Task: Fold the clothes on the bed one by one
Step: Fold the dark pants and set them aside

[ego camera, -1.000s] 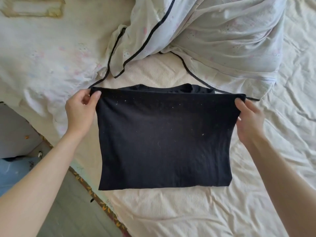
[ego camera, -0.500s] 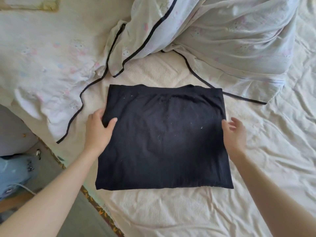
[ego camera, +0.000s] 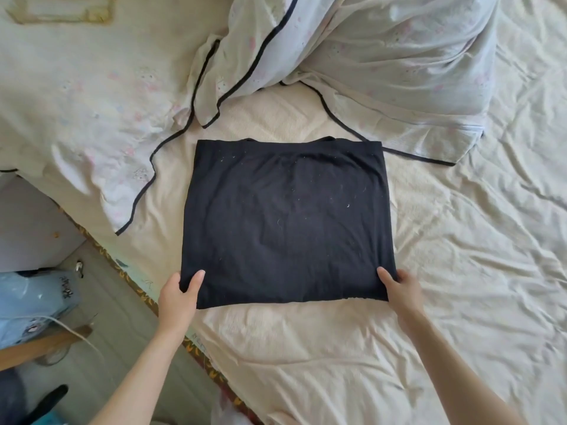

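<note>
Garment: a black, soft-knit garment [ego camera: 285, 222], folded to a rough rectangle, is laid flat on the middle of the bed; pale lint specks are scattered over its top face.
Left hand: the left hand [ego camera: 179, 294] is placed at the near-left corner of the black garment; the thumb is laid on top of the cloth and the fingers are tucked under the edge, so the corner is pinched.
Right hand: the right hand [ego camera: 399, 288] is placed at the near-right corner; the thumb is pressed on top of the cloth, the fingers are curled beside and under the edge, and the corner is gripped.
Garment and hands: the whole folded rectangle is spread away from both hands towards the far side; only its two near corners are touched.
Bed: a cream, wrinkled sheet [ego camera: 460, 256] is seen under the garment and out to the right.
Bedding: a pale floral quilt with dark piping [ego camera: 383, 56] is bunched at the far side, just beyond the garment's far edge, and is draped over the left edge of the bed.
Floor: a light blue plastic bag [ego camera: 30, 302] is seen on the floor at the near left, well apart from the garment.
</note>
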A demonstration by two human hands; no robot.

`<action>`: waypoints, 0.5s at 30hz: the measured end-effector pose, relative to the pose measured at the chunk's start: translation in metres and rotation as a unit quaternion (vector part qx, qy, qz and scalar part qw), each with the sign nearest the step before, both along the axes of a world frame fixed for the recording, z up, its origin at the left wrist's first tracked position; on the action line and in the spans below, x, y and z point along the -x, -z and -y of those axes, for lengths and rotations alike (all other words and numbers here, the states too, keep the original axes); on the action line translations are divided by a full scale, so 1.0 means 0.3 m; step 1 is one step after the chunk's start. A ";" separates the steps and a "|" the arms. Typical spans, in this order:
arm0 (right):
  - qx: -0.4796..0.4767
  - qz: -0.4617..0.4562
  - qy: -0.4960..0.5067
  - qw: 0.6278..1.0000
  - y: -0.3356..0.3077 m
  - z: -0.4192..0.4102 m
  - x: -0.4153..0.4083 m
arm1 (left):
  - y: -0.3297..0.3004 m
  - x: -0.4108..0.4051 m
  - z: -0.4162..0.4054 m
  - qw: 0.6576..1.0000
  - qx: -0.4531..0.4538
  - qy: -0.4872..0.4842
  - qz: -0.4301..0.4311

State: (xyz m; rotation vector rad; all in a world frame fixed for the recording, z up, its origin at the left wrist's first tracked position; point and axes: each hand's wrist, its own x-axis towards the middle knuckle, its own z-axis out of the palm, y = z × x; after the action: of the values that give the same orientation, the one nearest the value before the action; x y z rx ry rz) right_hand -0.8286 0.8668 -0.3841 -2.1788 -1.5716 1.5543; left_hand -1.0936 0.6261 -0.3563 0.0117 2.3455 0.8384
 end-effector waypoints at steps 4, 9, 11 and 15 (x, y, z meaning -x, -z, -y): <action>-0.014 -0.008 0.019 1.000 -0.057 0.023 -0.028 | -0.055 -0.018 0.017 0.999 -0.019 -0.003 -0.047; -0.048 -0.008 0.000 0.999 -0.140 0.102 -0.094 | -0.131 -0.078 0.086 0.997 -0.027 0.008 -0.067; -0.030 -0.013 0.014 0.999 -0.152 0.147 -0.141 | -0.151 -0.110 0.133 0.998 -0.023 0.008 -0.063; -0.001 -0.003 0.034 0.999 -0.137 0.241 -0.229 | -0.169 -0.182 0.219 0.999 -0.018 0.002 -0.049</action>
State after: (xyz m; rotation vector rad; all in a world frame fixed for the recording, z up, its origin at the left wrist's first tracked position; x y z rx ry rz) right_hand -0.7598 0.7946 -0.3430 -2.1985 -1.4804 1.5380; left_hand -1.0390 0.5603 -0.3056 0.0732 2.4213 0.8959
